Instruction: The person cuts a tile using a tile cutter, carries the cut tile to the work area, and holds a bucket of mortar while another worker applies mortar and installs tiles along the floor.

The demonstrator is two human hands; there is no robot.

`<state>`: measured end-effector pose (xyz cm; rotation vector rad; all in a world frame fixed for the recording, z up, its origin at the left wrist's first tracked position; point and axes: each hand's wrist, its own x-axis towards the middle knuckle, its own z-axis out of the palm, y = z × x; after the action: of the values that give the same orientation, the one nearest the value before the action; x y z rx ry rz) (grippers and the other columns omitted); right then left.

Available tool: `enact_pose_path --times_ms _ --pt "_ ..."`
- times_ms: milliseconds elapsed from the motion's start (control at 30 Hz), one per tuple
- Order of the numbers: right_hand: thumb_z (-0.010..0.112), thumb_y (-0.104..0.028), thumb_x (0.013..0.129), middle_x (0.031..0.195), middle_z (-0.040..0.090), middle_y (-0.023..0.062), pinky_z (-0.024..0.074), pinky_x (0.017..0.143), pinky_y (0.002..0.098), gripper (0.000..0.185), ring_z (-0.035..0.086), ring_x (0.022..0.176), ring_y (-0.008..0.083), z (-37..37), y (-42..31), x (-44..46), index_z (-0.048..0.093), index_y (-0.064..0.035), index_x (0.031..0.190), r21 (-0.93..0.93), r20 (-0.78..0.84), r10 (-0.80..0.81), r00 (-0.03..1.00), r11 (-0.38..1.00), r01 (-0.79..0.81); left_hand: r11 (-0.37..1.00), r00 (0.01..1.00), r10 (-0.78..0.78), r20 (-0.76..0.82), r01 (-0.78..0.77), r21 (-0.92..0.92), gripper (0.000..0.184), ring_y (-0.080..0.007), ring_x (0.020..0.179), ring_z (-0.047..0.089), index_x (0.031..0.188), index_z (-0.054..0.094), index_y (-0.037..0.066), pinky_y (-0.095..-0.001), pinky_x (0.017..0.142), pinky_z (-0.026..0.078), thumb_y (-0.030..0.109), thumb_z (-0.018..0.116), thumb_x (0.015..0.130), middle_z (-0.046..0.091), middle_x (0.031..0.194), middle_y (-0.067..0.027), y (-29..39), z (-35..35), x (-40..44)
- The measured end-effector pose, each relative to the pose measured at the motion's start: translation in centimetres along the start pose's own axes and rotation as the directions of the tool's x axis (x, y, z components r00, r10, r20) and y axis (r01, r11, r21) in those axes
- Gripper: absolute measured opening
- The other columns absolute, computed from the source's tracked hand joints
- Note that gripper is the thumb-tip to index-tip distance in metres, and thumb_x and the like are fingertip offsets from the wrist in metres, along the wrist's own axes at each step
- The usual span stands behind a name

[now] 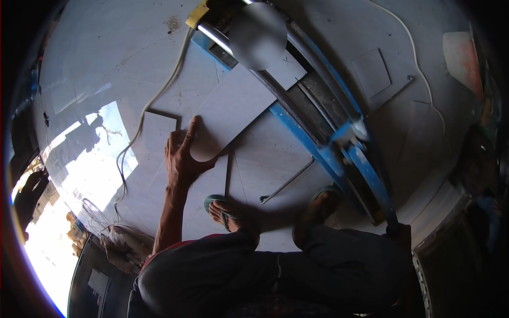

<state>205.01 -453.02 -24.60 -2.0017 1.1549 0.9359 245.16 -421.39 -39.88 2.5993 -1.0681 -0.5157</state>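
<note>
A manual tile cutter [297, 122] with blue edges and steel rails lies slantwise on the floor. A pale rectangular tile [233, 108] rests across its bed, passing under the rails. My left hand [183, 159] grips the near end of this tile, thumb and fingers spread around its edges. At the lower right, my right hand [401, 236] is in deep shadow, closed around the end of the cutter's blue handle [374, 183]. The fingers there are hard to make out. A blurred round patch covers part of the cutter's far end.
A small tile piece [159, 130] lies left of my left hand, another tile piece [371, 71] beyond the cutter. A thin metal rod [286, 181] sits near my sandalled feet [225, 212]. Cables [172, 74] run along the floor on both sides. Bright light reflects at left.
</note>
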Motion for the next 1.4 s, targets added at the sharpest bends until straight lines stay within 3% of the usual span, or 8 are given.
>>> enact_pose_path --times_ms 167,233,467,567,633,767,833,1400 --pt "0.067 -0.013 0.054 0.046 0.044 0.0007 0.0381 0.046 0.0271 0.020 0.046 0.046 0.0106 -0.5 -7.0 3.6 0.051 -0.0006 0.058 0.107 -0.032 0.071 0.997 0.992 -0.067 0.998 0.998 -0.057 -0.001 0.057 -0.013 0.092 -0.0274 0.084 0.048 0.126 0.038 0.022 -0.0397 0.076 0.041 0.025 0.079 0.044 0.049 0.089 -0.0118 -0.5 0.3 -0.1" --pt "0.056 -0.015 0.060 0.046 0.046 0.0014 0.0350 0.042 0.0267 0.015 0.045 0.044 0.0089 -1.2 -8.8 4.4 0.052 -0.0005 0.058 0.378 0.096 0.286 0.953 0.876 -0.301 0.999 0.999 -0.050 0.011 0.050 0.001 0.090 -0.0272 0.084 0.048 0.125 0.038 0.018 -0.0388 0.075 0.041 0.023 0.078 0.045 0.049 0.089 -0.0112 -0.4 0.0 0.2" --pt "0.047 -0.018 0.063 0.044 0.047 0.0038 0.0345 0.039 0.0260 0.020 0.045 0.041 0.0094 -1.3 -10.7 5.6 0.053 0.0008 0.058 0.267 0.015 0.240 0.971 0.935 -0.235 0.999 0.999 -0.038 0.032 0.038 0.006 0.090 -0.0276 0.086 0.047 0.126 0.036 0.016 -0.0392 0.076 0.041 0.021 0.077 0.046 0.049 0.091 -0.0108 -1.0 0.0 0.1" --pt "0.046 -0.020 0.062 0.044 0.047 0.0048 0.0362 0.040 0.0265 0.022 0.047 0.042 0.0095 -1.0 -9.6 5.2 0.054 0.0007 0.058 -0.012 -0.065 0.017 0.998 1.000 -0.018 0.994 0.994 -0.103 0.029 0.104 -0.031 0.090 -0.0286 0.087 0.046 0.125 0.039 0.024 -0.0399 0.077 0.038 0.023 0.077 0.043 0.046 0.096 -0.0154 -1.5 0.4 -0.2" --pt "0.050 -0.033 0.066 0.045 0.048 0.0048 0.0380 0.041 0.0271 0.033 0.050 0.043 0.0112 -1.7 -10.2 5.4 0.055 -0.0007 0.060 0.163 0.070 0.184 0.980 0.967 -0.193 0.992 0.992 -0.120 0.025 0.121 -0.031 0.091 -0.0292 0.088 0.045 0.125 0.040 0.024 -0.0401 0.078 0.037 0.023 0.077 0.041 0.045 0.097 -0.0152 -1.7 0.2 -0.2" --pt "0.050 -0.055 0.068 0.046 0.049 0.0043 0.0392 0.042 0.0286 0.054 0.052 0.044 0.0132 -1.3 -9.6 5.0 0.055 -0.0025 0.060 0.177 -0.165 -0.002 0.986 0.984 0.031 0.993 0.993 -0.112 0.031 0.113 -0.035 0.091 -0.0300 0.087 0.044 0.124 0.040 0.023 -0.0403 0.077 0.037 0.022 0.076 0.040 0.044 0.096 -0.0156 -1.6 -0.3 0.1" --pt "0.044 -0.072 0.063 0.050 0.052 0.0061 0.0405 0.045 0.0304 0.070 0.055 0.049 0.0166 -2.0 -8.8 5.4 0.056 -0.0024 0.064 0.138 0.154 0.114 0.981 0.981 -0.136 0.991 0.987 -0.132 0.089 0.133 -0.013 0.091 -0.0298 0.086 0.044 0.124 0.040 0.023 -0.0401 0.076 0.037 0.022 0.076 0.040 0.043 0.096 -0.0157 -1.5 -0.6 0.2" --pt "0.061 -0.049 0.062 0.067 0.058 0.0159 0.0460 0.059 0.0340 0.055 0.060 0.066 0.0266 -2.0 -7.3 5.0 0.058 -0.0016 0.089 0.130 0.234 0.147 0.961 0.975 -0.181 0.992 0.987 -0.129 0.093 0.130 0.000 0.094 -0.0315 0.087 0.042 0.124 0.039 0.022 -0.0419 0.075 0.037 0.020 0.076 0.038 0.042 0.097 -0.0165 -1.5 -0.3 0.7"
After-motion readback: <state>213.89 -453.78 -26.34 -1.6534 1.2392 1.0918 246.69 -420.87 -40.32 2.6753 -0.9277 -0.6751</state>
